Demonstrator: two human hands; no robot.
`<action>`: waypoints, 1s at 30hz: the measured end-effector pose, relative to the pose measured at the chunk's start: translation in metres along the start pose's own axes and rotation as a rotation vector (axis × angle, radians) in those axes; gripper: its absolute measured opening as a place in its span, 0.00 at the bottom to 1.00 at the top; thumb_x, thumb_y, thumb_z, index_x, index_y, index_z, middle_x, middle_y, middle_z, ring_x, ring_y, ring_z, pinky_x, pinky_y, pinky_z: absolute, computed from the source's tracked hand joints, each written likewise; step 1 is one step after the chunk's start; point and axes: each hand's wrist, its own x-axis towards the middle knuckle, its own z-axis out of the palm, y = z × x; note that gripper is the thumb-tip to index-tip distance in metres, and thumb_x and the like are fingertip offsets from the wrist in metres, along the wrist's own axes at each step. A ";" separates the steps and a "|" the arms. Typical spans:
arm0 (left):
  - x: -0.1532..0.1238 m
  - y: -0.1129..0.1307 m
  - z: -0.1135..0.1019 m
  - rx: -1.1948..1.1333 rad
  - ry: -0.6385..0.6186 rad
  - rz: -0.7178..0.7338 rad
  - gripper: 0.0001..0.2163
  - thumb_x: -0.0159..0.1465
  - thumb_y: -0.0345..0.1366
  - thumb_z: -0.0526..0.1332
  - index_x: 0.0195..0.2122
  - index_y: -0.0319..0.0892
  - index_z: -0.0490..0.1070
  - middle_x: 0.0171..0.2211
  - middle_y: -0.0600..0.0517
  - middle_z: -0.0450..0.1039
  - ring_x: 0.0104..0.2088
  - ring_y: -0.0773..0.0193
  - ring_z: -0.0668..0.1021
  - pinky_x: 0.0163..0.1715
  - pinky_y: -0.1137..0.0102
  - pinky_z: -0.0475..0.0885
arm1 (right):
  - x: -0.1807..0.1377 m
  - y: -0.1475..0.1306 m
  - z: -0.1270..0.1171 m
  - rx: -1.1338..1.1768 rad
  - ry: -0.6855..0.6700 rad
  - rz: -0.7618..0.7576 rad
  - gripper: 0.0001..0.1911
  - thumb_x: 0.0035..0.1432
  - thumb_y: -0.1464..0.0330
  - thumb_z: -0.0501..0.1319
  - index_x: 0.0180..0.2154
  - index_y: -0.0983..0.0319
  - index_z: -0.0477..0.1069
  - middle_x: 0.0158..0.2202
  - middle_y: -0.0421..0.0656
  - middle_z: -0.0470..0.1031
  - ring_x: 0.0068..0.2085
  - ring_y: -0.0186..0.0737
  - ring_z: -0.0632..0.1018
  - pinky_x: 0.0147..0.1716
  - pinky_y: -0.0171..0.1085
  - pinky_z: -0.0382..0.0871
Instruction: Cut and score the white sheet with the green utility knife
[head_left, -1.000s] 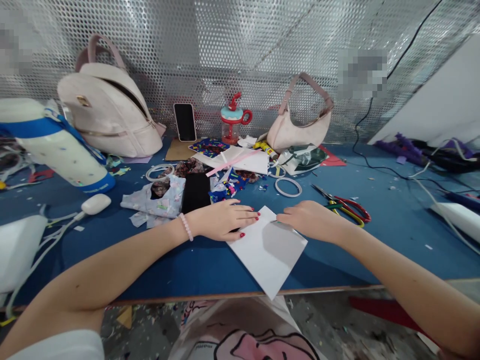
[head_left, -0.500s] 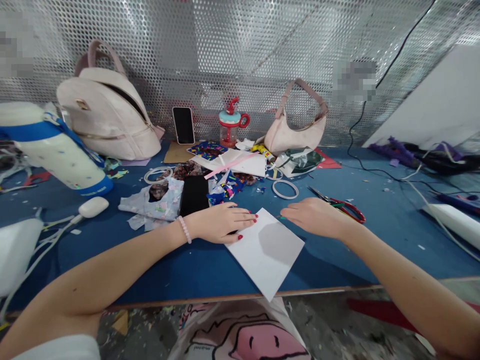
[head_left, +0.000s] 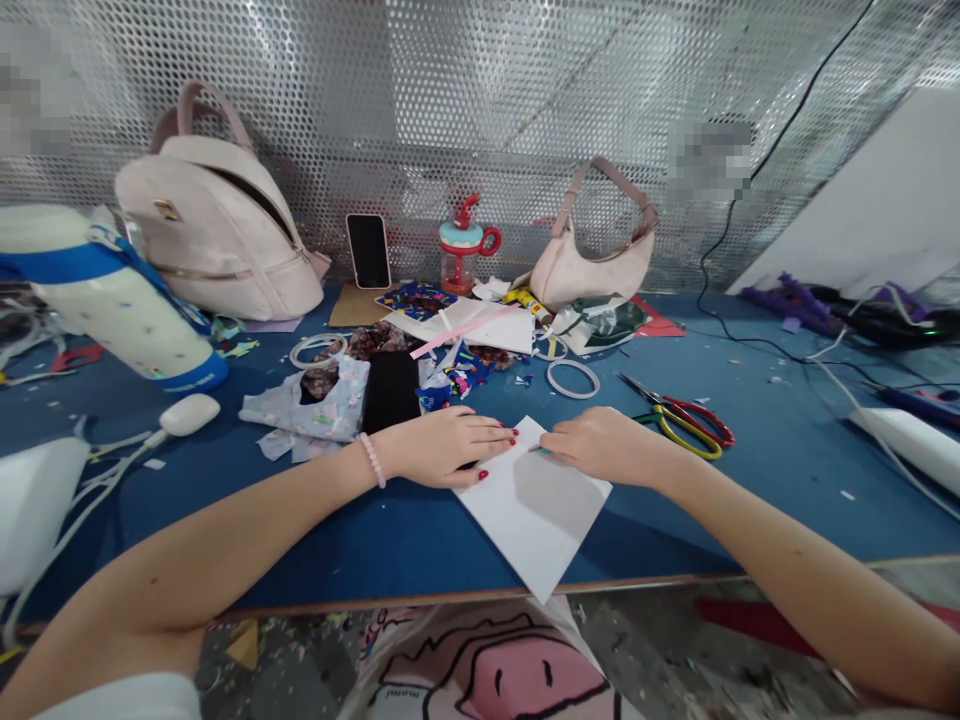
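Observation:
A white sheet of paper [head_left: 551, 530] lies turned like a diamond on the blue table, its near corner reaching over the front edge. My left hand [head_left: 446, 447] rests flat on its left part, fingers stretched out and palm down. Over the upper right of the sheet, my right hand [head_left: 600, 442] is closed around a slim pen [head_left: 537, 449] with a grey tip and a teal part; most of it is hidden by the fingers. The pen's tip is at the paper, though I cannot tell whether it touches. No mark shows on the sheet.
Scissors [head_left: 686, 425] with red and yellow handles lie right of my right hand. Beyond are white rings [head_left: 574, 379], fabric scraps [head_left: 330, 395], a black block [head_left: 390, 390], a cup [head_left: 459, 255], a phone [head_left: 368, 251], a handbag [head_left: 596, 265] and a backpack [head_left: 232, 240]. A bottle [head_left: 127, 300] stands left.
My right hand has moved left with the pen, from beside the paper to over it. More of the scissors now shows. My left hand and the sheet stay in place.

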 end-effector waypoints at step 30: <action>-0.002 -0.002 0.002 -0.031 -0.004 -0.003 0.23 0.69 0.41 0.50 0.63 0.37 0.57 0.64 0.45 0.56 0.63 0.56 0.62 0.59 0.62 0.56 | -0.013 0.016 -0.002 -0.066 -0.097 -0.074 0.08 0.60 0.78 0.54 0.35 0.62 0.68 0.26 0.40 0.73 0.26 0.36 0.74 0.23 0.37 0.46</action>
